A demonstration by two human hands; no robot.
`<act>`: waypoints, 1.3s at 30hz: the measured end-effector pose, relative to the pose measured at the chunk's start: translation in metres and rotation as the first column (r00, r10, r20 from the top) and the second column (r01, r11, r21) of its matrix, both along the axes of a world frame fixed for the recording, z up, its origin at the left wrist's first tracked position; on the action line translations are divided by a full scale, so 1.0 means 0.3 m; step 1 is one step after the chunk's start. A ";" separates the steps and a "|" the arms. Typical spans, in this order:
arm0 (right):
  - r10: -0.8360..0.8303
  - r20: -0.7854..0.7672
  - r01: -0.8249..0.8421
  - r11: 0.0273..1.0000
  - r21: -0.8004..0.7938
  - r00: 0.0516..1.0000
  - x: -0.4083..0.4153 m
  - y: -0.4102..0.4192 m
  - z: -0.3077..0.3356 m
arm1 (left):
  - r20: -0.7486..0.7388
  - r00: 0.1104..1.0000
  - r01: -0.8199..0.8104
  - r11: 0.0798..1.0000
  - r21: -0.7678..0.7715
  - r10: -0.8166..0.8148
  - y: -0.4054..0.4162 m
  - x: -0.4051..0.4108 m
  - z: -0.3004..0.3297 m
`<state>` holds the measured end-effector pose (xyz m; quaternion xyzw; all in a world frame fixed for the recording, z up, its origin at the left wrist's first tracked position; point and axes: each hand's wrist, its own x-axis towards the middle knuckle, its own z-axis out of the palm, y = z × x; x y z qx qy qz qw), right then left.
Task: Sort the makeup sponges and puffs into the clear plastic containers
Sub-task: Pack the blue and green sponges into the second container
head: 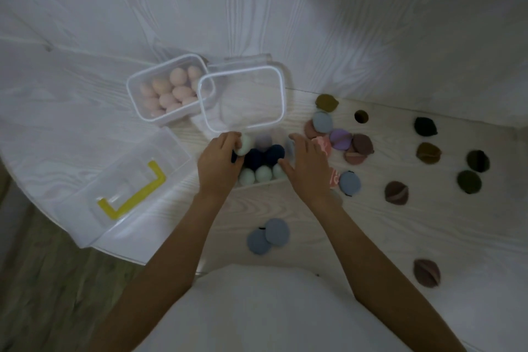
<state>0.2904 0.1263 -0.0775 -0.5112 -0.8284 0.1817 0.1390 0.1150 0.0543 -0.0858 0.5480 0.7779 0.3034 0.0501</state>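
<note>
A clear container [257, 183] in front of me holds dark blue sponges [275, 152] and pale green sponges [263, 174]. My left hand [218, 160] grips a pale green sponge [244, 146] at the container's left side. At its right side my right hand [304, 164] rests with fingers spread and relaxed, holding nothing. Behind stands an empty clear container [243, 98], and to its left another clear container [168, 90] filled with peach sponges [178, 77]. Round puffs lie scattered on the right: blue [322, 122], purple [340, 138], brown [395, 193], dark olive [469, 181].
A clear lid with a yellow handle [131, 190] lies at the left by the table's edge. Two blue puffs [268, 236] lie near my body. A small round hole [361, 116] shows in the tabletop. The wall stands close behind.
</note>
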 end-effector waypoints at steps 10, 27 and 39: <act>-0.025 -0.033 0.025 1.000 -0.012 0.999 0.008 -0.007 -0.018 | -0.058 0.997 0.033 0.954 -0.297 -0.053 0.036 0.008 0.033; -0.064 -0.230 0.061 0.998 -0.022 0.971 0.008 0.034 0.035 | 0.119 0.985 -0.126 0.992 -0.017 0.127 -0.045 -0.042 0.137; -0.244 -0.516 -0.142 0.788 -0.599 0.821 -0.163 0.244 0.301 | 0.849 0.469 -0.280 0.953 -0.119 0.244 0.055 -0.169 0.238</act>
